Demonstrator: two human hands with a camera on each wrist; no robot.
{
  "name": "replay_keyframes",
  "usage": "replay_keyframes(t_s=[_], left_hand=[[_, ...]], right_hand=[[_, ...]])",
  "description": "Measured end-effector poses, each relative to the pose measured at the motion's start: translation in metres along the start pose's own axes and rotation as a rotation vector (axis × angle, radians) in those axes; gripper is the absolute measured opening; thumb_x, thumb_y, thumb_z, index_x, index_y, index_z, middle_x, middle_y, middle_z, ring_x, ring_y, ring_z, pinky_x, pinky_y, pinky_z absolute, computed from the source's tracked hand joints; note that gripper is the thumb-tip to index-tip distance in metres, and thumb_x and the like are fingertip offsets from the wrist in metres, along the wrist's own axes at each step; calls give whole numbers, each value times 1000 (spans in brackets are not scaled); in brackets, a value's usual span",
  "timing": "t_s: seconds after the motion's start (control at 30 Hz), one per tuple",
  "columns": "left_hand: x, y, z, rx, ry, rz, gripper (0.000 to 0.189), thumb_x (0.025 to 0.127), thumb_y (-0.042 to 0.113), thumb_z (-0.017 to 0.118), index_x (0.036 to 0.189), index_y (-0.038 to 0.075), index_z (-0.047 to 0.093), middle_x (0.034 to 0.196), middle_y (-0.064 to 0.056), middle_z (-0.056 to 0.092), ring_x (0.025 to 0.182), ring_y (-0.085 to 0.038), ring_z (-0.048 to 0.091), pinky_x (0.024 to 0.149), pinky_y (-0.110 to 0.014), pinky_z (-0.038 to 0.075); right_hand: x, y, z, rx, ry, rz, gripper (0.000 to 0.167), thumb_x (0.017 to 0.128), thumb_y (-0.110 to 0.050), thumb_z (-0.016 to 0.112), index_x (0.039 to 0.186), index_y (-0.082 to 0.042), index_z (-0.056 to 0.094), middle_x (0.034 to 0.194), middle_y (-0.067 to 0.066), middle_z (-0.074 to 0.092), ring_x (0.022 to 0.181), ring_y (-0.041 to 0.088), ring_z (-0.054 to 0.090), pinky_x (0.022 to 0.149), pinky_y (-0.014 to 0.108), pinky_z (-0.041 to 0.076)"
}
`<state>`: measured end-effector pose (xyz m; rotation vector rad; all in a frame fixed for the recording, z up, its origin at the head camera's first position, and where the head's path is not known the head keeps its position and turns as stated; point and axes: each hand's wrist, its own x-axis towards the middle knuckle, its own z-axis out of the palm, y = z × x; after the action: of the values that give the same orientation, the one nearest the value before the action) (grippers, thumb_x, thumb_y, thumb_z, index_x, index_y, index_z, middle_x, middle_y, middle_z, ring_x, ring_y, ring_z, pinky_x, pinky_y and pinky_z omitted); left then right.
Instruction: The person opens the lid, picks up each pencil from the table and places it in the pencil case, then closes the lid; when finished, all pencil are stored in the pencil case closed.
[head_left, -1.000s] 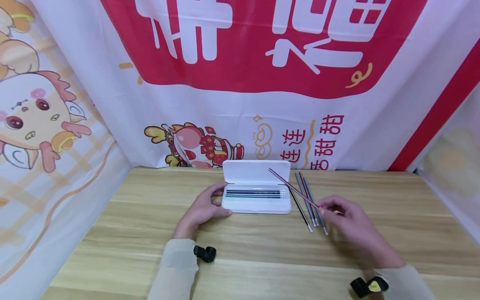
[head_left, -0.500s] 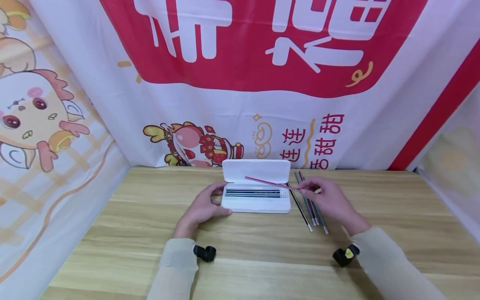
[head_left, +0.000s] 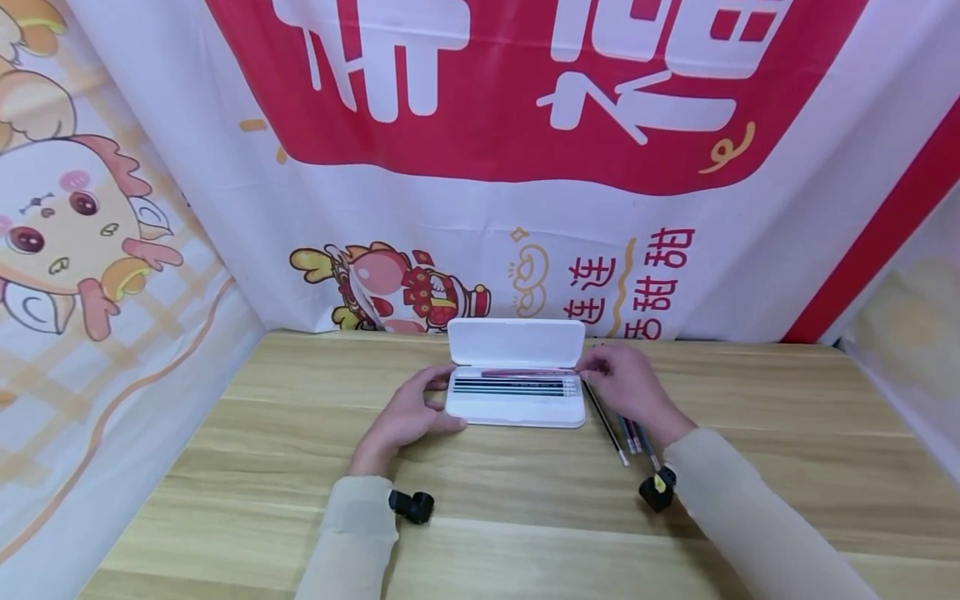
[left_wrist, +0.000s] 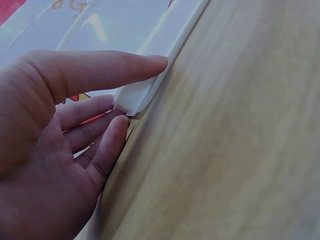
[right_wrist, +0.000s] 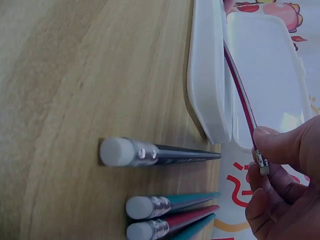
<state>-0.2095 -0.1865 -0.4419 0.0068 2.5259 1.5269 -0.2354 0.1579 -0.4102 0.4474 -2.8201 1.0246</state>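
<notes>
A white pencil case [head_left: 517, 415] lies on the table with its lid [head_left: 516, 342] raised. Several dark and green pencils [head_left: 510, 386] lie inside, eraser ends to the right. My left hand [head_left: 408, 411] holds the case's left end; in the left wrist view its thumb [left_wrist: 125, 70] lies on the rim and the other fingers are at the corner. Between thumb and fingers, my right hand [head_left: 626, 383] pinches a red pencil [right_wrist: 242, 97] by its eraser end. That pencil stretches leftward over the back of the case, in front of the lid.
Right of the case, a black pencil [head_left: 609, 429] lies slanted on the wooden table [head_left: 495, 508]. Beside it are green and red pencils [right_wrist: 187, 220], partly under the right hand in the head view. A printed cloth [head_left: 480, 150] hangs behind the table.
My right hand has moved left and away from me, swinging the red pencil from a slant to nearly level and lowering it to the case. The left hand stays at the case's left end.
</notes>
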Motion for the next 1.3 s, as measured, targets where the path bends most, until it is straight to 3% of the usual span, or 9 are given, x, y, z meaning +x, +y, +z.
replay_keyframes(t_s=[0.13, 0.37, 0.57, 0.8, 1.03, 1.3], left_hand=[[0, 0, 0, 1, -5, 2, 88, 80, 13, 95, 157, 23, 54, 150, -11, 60, 122, -30, 65, 111, -49, 55], [0, 0, 0, 1, -7, 2, 87, 81, 13, 95, 157, 24, 54, 150, -11, 60, 121, -29, 65, 111, -49, 55], [-1, 1, 1, 5, -7, -2, 89, 80, 13, 95, 157, 24, 53, 150, -12, 60, 121, -30, 65, 111, -49, 55], [0, 1, 1, 8, -5, -7, 87, 80, 14, 95, 157, 25, 54, 151, -11, 60, 121, -30, 65, 111, -49, 55], [0, 0, 1, 8, 0, -8, 87, 80, 13, 94, 157, 25, 54, 150, -11, 60, 120, -30, 65, 110, -49, 55], [0, 0, 1, 7, -1, -9, 87, 81, 13, 94, 157, 25, 54, 150, -11, 60, 121, -30, 65, 110, -49, 55]], right_hand=[[3, -1, 4, -5, 4, -16, 10, 98, -1, 74, 100, -7, 82, 104, 13, 75, 96, 29, 69, 88, 50, 59], [3, -5, 15, 11, -7, 28, 12, 99, -3, 74, 101, -10, 83, 104, 10, 74, 98, 27, 66, 89, 46, 59], [4, -11, 24, 27, 28, 103, 13, 99, -5, 74, 102, -12, 85, 107, 10, 77, 102, 29, 65, 92, 48, 55], [5, -12, 34, 89, 92, 107, 7, 96, -6, 79, 99, -11, 83, 101, 10, 79, 98, 28, 64, 90, 45, 53], [5, -14, 39, 143, 181, 169, 9, 95, -14, 84, 102, -9, 81, 100, 11, 77, 94, 27, 68, 88, 43, 59], [5, -19, 39, 117, 201, 197, 12, 93, -15, 85, 101, -7, 81, 99, 12, 77, 93, 28, 68, 88, 44, 59]])
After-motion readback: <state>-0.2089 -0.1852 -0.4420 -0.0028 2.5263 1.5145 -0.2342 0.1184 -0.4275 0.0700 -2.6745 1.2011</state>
